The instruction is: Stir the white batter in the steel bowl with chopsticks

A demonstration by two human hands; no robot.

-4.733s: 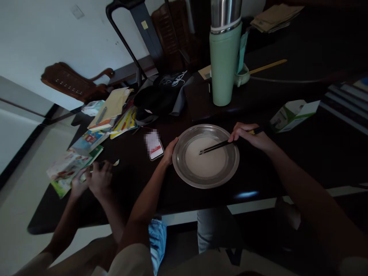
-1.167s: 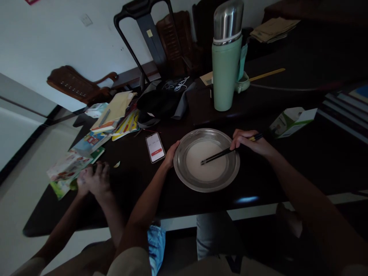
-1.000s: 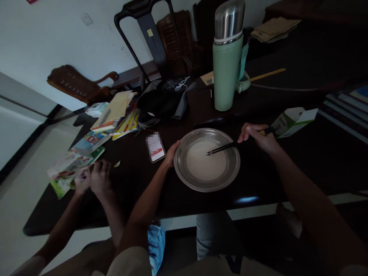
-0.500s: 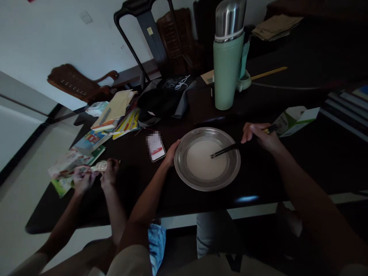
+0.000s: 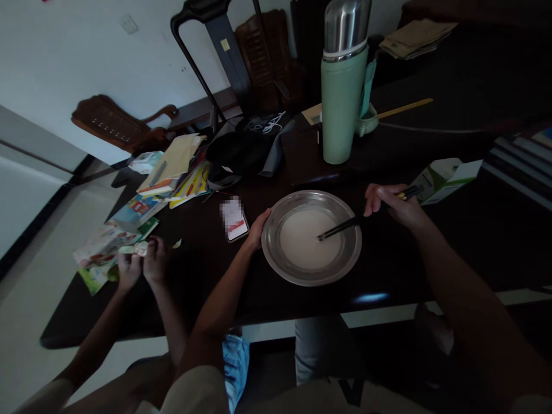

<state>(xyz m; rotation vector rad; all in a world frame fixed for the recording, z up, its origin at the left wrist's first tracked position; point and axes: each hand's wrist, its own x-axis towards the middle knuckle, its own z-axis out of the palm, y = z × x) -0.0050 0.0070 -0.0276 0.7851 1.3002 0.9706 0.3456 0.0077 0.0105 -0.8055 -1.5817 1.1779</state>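
A wide metal bowl [image 5: 272, 259] stands on the dark table, with a milky white liquid [image 5: 306, 244] in its bottom. My left hand [image 5: 259, 229] grips the bowl's left rim, thumb along the edge. From the right, my right hand [image 5: 394, 206] is closed round a pair of black chopsticks [image 5: 345, 226], and their tips are in the liquid near the middle. Just beyond that hand an opened white and green carton [image 5: 451, 181] lies on the table. A phone [image 5: 236, 224] with a lit screen lies left of the bowl.
At the left, another person's hands [image 5: 142, 261] handle a small, pale, patterned thing. Books and papers [image 5: 172, 164] are piled behind them. A dark bag [image 5: 245, 149] lies farther back. Behind the bowl stands a tall green thermos [image 5: 342, 109]; stacked books [image 5: 521, 167] are at the far right.
The chopstick tips have shifted slightly within the liquid. My left hand stays on the rim. The other person's hands have drawn together, and a small pale scrap now shows beside them.
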